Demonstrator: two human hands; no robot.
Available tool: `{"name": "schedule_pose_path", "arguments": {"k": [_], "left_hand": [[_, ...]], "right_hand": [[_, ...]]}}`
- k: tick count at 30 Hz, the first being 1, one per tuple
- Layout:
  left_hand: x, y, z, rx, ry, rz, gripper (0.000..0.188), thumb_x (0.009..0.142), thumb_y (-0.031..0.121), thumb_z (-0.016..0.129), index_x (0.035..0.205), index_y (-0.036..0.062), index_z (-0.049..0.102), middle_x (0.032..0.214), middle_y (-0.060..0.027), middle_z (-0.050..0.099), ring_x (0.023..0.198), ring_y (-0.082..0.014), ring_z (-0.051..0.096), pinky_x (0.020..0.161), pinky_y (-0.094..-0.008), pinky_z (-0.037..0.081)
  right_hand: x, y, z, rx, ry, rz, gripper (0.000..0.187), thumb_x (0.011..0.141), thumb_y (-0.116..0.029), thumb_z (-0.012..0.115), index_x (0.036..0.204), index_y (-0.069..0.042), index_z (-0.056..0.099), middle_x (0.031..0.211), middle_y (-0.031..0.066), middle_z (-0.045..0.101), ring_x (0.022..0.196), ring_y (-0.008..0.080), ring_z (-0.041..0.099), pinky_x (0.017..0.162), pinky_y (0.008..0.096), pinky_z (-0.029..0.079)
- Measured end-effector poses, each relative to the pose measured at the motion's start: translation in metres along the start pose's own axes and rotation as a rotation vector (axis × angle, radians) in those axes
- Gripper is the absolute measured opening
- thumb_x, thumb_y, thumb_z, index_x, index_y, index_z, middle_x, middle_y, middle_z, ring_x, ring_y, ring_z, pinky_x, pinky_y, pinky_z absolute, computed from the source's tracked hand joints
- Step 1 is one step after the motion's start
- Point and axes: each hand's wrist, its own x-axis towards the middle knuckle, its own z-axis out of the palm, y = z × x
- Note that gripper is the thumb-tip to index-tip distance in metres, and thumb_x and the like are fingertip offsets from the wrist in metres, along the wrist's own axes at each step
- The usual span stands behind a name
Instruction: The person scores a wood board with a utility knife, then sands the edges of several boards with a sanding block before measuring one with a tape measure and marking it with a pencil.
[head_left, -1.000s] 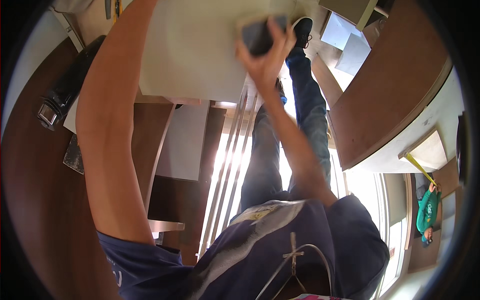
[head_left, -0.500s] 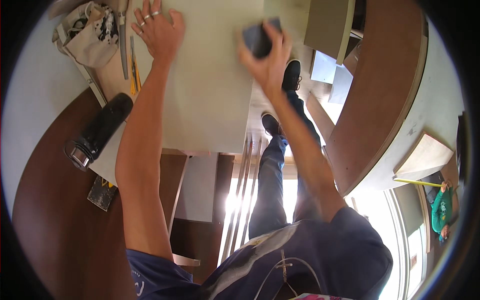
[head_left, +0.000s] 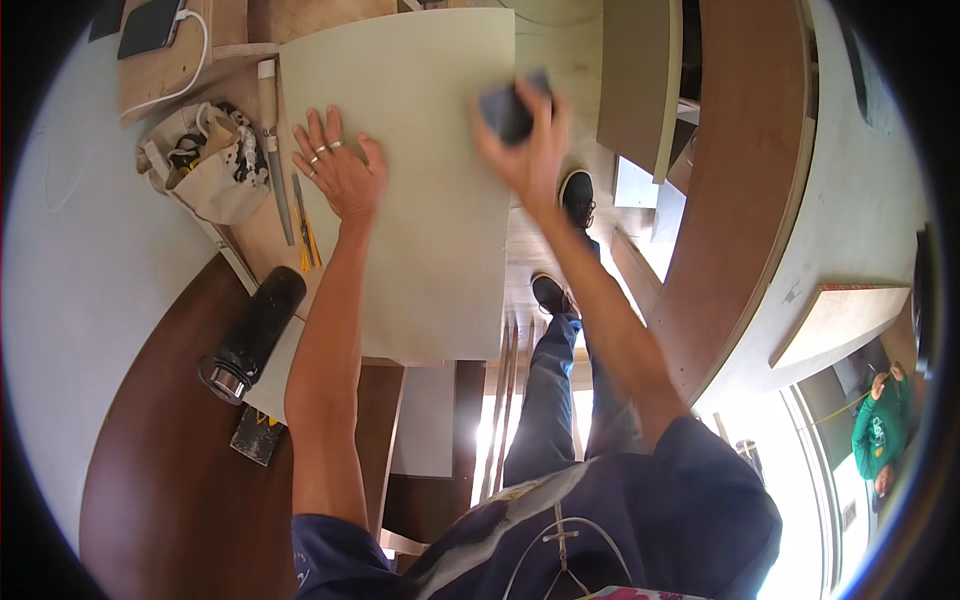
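Head view swung up the board; far edge now shows. Right hand, fingers clamped on dark block, at board's right long edge; left hand flat, fingers apart, left of block.

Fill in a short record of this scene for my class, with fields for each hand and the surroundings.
Left hand: spread flat on a pale panel, rings on fingers
Right hand: gripping a dark block at the panel's right edge, blurred
Left of panel: long tool, cloth bag, black bottle
Upper left: dark device, white cable attached
Far right: person in green
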Motion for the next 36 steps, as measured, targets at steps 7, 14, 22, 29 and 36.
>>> {"name": "schedule_pose_path", "arguments": {"k": [7, 14, 22, 29, 36], "left_hand": [[-0.002, -0.006, 0.001, 0.045, -0.069, -0.029, 0.066, 0.092, 0.024, 0.059, 0.153, 0.0116, 0.037, 0.162, -0.0169, 0.030, 0.155, -0.0413, 0.016, 0.124, -0.0618, 0.008], [0.003, 0.001, -0.002, 0.015, -0.084, -0.048, 0.064, 0.093, 0.023, 0.055, 0.154, 0.0102, 0.037, 0.162, -0.0182, 0.031, 0.154, -0.0420, 0.016, 0.124, -0.0625, 0.008], [0.001, -0.007, -0.004, 0.032, -0.130, -0.051, 0.070, 0.090, 0.022, 0.058, 0.155, 0.0118, 0.034, 0.165, -0.0163, 0.027, 0.155, -0.0434, 0.012, 0.124, -0.0633, 0.007], [0.006, 0.005, -0.002, -0.020, -0.115, -0.044, 0.063, 0.094, 0.023, 0.052, 0.154, 0.0102, 0.037, 0.163, -0.0181, 0.029, 0.154, -0.0437, 0.016, 0.123, -0.0636, 0.007], [0.002, -0.004, -0.005, 0.028, -0.132, -0.044, 0.070, 0.091, 0.021, 0.056, 0.156, 0.0112, 0.033, 0.164, -0.0189, 0.027, 0.154, -0.0457, 0.014, 0.123, -0.0652, 0.008]], "right_hand": [[0.050, 0.005, 0.015, 0.022, -0.067, 0.076, 0.078, 0.063, -0.040, 0.090, 0.130, -0.016, 0.061, 0.135, 0.0300, 0.048, 0.125, 0.0457, 0.049, 0.104, 0.0541, 0.043], [0.037, 0.000, -0.001, 0.021, -0.144, 0.134, 0.084, 0.061, -0.037, 0.090, 0.135, -0.017, 0.057, 0.136, 0.0307, 0.048, 0.129, 0.0457, 0.045, 0.106, 0.0564, 0.040], [0.028, -0.005, -0.004, -0.001, -0.175, 0.152, 0.081, 0.062, -0.037, 0.091, 0.133, -0.017, 0.060, 0.140, 0.0300, 0.044, 0.130, 0.0474, 0.046, 0.108, 0.0566, 0.039], [0.100, 0.005, 0.016, -0.001, -0.113, 0.104, 0.080, 0.063, -0.039, 0.089, 0.134, -0.019, 0.059, 0.136, 0.0297, 0.047, 0.127, 0.0464, 0.047, 0.104, 0.0570, 0.040], [0.023, -0.008, -0.008, -0.053, -0.210, 0.141, 0.084, 0.061, -0.040, 0.090, 0.137, -0.020, 0.059, 0.142, 0.0322, 0.043, 0.136, 0.0476, 0.039, 0.109, 0.0603, 0.033]]}}
